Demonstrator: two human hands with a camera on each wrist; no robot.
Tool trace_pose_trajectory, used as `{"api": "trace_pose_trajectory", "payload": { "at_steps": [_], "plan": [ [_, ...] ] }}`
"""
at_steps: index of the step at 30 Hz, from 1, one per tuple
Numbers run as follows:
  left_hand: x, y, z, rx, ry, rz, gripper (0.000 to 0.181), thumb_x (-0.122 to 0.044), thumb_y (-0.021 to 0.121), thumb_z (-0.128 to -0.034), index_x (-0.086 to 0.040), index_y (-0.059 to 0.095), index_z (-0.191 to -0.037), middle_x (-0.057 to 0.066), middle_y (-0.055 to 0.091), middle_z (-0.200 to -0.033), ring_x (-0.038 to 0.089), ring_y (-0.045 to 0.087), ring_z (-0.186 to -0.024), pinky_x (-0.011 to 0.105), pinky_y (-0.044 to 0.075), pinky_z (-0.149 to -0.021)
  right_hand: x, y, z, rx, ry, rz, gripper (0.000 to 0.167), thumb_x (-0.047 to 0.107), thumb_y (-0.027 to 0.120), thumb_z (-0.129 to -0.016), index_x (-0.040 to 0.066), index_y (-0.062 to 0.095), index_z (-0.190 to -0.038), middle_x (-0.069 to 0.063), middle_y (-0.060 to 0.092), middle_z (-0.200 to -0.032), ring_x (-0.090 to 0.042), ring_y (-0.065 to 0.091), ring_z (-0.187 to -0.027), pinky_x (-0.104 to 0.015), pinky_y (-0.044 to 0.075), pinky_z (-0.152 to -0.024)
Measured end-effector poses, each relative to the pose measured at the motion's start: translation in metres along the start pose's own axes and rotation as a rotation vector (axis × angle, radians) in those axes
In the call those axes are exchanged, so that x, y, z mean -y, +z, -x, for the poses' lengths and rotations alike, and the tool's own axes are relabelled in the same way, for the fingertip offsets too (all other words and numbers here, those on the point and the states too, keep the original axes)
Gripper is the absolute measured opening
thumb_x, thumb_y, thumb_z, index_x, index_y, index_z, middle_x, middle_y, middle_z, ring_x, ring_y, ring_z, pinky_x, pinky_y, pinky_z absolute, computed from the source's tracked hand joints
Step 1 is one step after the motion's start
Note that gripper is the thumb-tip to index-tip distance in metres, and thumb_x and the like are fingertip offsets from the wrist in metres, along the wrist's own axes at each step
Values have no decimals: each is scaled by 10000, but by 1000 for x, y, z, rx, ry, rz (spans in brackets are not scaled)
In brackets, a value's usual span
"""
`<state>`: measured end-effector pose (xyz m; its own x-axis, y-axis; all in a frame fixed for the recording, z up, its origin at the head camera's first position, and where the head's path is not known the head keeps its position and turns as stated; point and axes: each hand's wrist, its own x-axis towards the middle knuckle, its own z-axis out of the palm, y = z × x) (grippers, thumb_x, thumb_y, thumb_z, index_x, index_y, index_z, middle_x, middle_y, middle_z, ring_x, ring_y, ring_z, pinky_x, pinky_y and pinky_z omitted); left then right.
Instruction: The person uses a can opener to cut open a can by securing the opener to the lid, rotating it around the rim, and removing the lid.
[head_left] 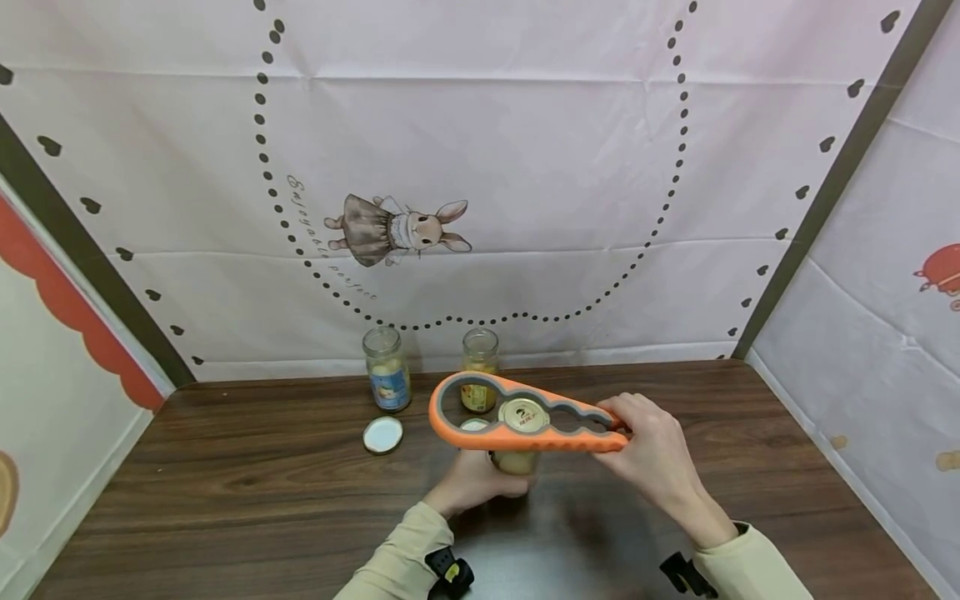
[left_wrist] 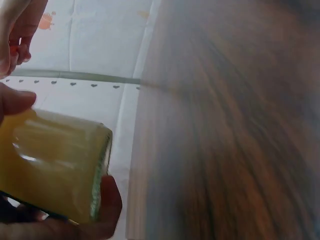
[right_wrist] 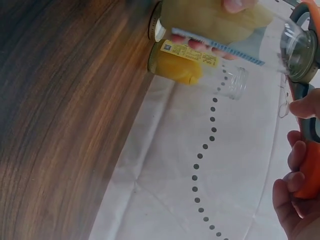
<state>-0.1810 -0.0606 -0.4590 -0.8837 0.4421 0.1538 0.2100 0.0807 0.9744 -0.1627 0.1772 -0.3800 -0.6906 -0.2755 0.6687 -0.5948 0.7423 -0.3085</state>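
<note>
My left hand grips a glass jar with pale yellowish contents and a finger curled near its base. A gap shows between that base and the tabletop in the left wrist view. On top of the jar is a gold metal lid. My right hand holds the handle end of an orange jar opener with a grey wavy inner edge. The opener lies around the lid, which sits in one of its middle notches. The left fingers are partly hidden behind the jar and opener.
At the back of the wooden table stand a lidless jar with a blue label and a lidless jar with yellow contents. One loose lid lies at left; another lid is partly hidden by the opener. Printed cloth hangs behind.
</note>
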Motion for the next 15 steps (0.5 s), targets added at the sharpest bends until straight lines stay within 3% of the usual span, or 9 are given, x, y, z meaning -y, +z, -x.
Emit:
{"api": "trace_pose_trajectory", "payload": {
  "at_steps": [6,10,15],
  "plan": [
    [-3,-4,2,97,34,-65,573,-49,754,-787,-10,545,-1319,120,596,-1220,220,578,-1070,363,462,-942,-2,1,-2,0,-68,-51,357,47,897,-574,134,683,-846,110,557,-755,-69,505,-661,-252,454,-544],
    [-18,-4,6,113,79,-74,565,18,744,-777,39,542,-1305,167,596,-1217,219,578,-1071,357,458,-953,-4,1,-4,23,-95,-67,331,63,891,-593,123,681,-842,100,550,-745,-50,480,-662,-242,442,-542],
    [-34,-6,11,138,73,-100,545,21,733,-782,65,540,-1290,168,605,-1180,185,578,-1026,348,460,-940,-6,3,-6,45,-118,-90,328,41,889,-594,112,675,-832,117,500,-712,-40,418,-644,-225,396,-523]
  ]
}}
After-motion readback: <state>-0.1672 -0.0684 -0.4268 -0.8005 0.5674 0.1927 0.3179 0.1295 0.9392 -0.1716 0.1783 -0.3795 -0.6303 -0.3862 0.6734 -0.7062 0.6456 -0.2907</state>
